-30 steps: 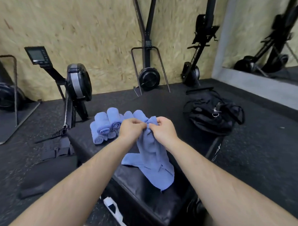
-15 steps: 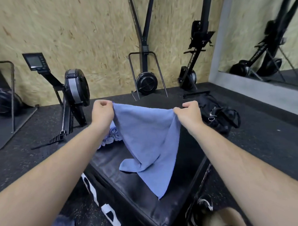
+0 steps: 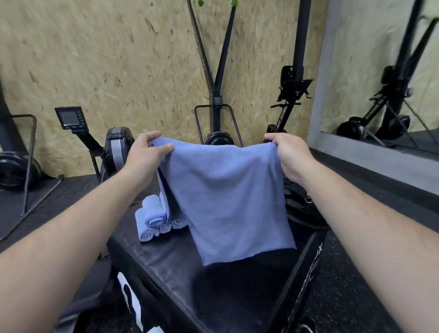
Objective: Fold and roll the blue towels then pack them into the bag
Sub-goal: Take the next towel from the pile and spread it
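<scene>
1. My left hand [image 3: 148,154] and right hand [image 3: 287,156] are pinching the blue towel [image 3: 229,201] by its top corners.
2. Rolled towels [image 3: 153,218] are lying on the bench [image 3: 217,286] below my left hand.
3. The bag [image 3: 298,208] is sitting below my right hand, contents hidden.

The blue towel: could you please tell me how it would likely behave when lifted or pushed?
Probably floppy: the blue towel sags between the left hand and right hand and hangs limp. Likely light, since pinches at its top corners carry it. Pushed on the black box, it would probably bunch rather than slide.
</scene>
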